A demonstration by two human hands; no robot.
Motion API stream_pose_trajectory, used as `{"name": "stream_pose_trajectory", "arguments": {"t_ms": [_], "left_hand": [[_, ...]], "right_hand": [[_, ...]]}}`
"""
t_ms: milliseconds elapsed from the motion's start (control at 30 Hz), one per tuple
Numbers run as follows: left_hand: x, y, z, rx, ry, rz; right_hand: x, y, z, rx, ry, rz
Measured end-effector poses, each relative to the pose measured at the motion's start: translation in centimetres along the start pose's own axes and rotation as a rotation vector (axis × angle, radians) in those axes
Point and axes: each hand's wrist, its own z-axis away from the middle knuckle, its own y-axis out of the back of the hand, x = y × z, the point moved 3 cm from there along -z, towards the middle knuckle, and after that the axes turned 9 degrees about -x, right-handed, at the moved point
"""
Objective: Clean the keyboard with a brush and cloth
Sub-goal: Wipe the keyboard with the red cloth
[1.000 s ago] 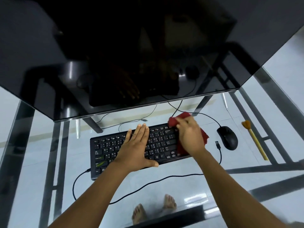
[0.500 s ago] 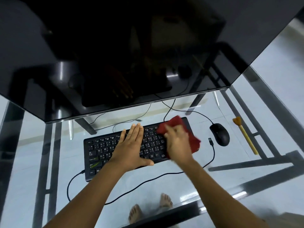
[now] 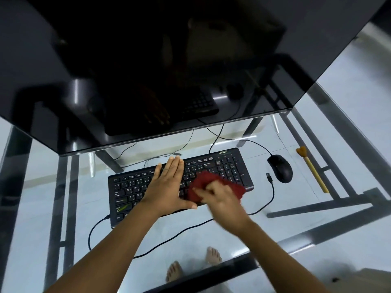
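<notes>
Your left hand (image 3: 167,187) lies flat on the keyboard (image 3: 228,166). Your right hand (image 3: 222,199) holds the red cloth (image 3: 213,182) tight on the keys.

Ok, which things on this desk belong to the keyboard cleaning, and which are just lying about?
In the job: keyboard; red cloth, held by the right hand; left hand, flat on the keys; brush, lying unused.
Lying about: mouse; monitor; loose cable plug.

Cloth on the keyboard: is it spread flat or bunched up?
Bunched up. The cloth is crumpled in a lump, gripped by the right hand on the keyboard.
</notes>
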Motion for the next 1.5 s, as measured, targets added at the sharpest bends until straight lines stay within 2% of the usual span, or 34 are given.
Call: {"name": "stream_pose_trajectory", "arguments": {"t_ms": [100, 133, 200, 300, 333, 367, 467, 533, 567, 667, 700, 733, 833, 867, 1000, 1033, 1167, 1233, 1300, 1333, 1400, 1433, 1467, 1500], "left_hand": [[0.0, 0.0, 0.2, -0.005, -0.002, 0.008], [0.0, 0.0, 0.2, -0.001, -0.002, 0.007], [0.0, 0.0, 0.1, 0.003, 0.002, 0.010], [0.1, 0.0, 0.1, 0.009, 0.010, 0.001], [0.1, 0.1, 0.1, 0.007, 0.007, -0.004], [0.1, 0.1, 0.1, 0.001, 0.006, -0.004], [0.0, 0.0, 0.1, -0.005, 0.010, -0.004], [0.0, -0.1, 0.1, -0.004, 0.011, -0.011], [-0.1, -0.1, 0.1, -0.002, 0.014, -0.011], [0.0, -0.1, 0.1, 0.000, 0.014, -0.011], [0.0, 0.0, 0.1, -0.002, 0.013, -0.012], [0.0, 0.0, 0.2, -0.003, 0.013, -0.013], [0.0, 0.0, 0.2, -0.009, 0.012, -0.010], [0.0, 0.0, 0.2, -0.007, 0.009, -0.007], [-1.3, 0.5, 0.9, -0.023, -0.006, -0.075], [-2.2, 0.8, 1.5, -0.040, 0.009, -0.106], [-6.2, 1.1, 4.7, -0.068, 0.100, -0.176], [-6.5, 0.8, 5.6, -0.049, 0.113, -0.157], [-6.3, 0.7, 5.7, -0.029, 0.115, -0.139], [-6.2, 0.7, 5.7, -0.025, 0.116, -0.131], [-6.3, 0.7, 5.6, -0.026, 0.115, -0.106], [-6.5, 0.6, 5.7, -0.028, 0.112, -0.083], [-6.7, 0.5, 5.9, -0.029, 0.107, -0.059], [-6.9, 0.3, 5.9, -0.026, 0.100, -0.041]], "right_hand": [[5.2, 2.3, -0.1, 0.294, -0.331, -0.053], [5.5, 2.5, -0.1, 0.341, -0.420, -0.101], [2.9, 2.0, -0.3, 0.325, -0.399, -0.137], [-2.0, 0.0, 0.7, 0.097, 0.010, -0.003], [-1.5, 0.2, 0.7, 0.060, 0.049, 0.006], [-0.5, 1.0, 0.5, 0.070, -0.004, -0.046], [4.5, 3.1, -0.3, 0.343, -0.374, -0.140], [4.9, 2.9, -1.0, 0.417, -0.533, -0.173], [3.6, 2.2, -1.6, 0.394, -0.515, -0.149], [-0.6, 0.8, -2.5, 0.202, -0.209, -0.040], [-0.3, 1.4, -2.9, 0.189, -0.154, -0.024], [0.7, 2.1, -3.4, 0.198, -0.195, -0.037], [4.0, 3.9, -4.4, 0.350, -0.521, -0.084], [3.6, 3.7, -4.7, 0.355, -0.551, -0.084], [0.1, 1.6, -4.7, 0.251, -0.264, -0.001], [0.6, 1.6, -4.5, 0.237, -0.249, -0.010], [3.2, 2.7, -4.1, 0.288, -0.416, -0.054], [1.6, 2.2, -4.0, 0.324, -0.407, -0.062], [-2.4, 0.4, -3.7, 0.299, -0.264, -0.074], [-5.0, -0.7, -3.3, 0.260, -0.123, -0.054], [-8.1, -2.3, -2.5, 0.077, 0.107, -0.011], [-7.9, -2.1, -2.7, 0.010, 0.134, -0.038], [-6.7, -1.7, -3.1, 0.045, 0.107, -0.044], [-5.0, -1.0, -3.6, 0.112, 0.003, -0.054]]}}
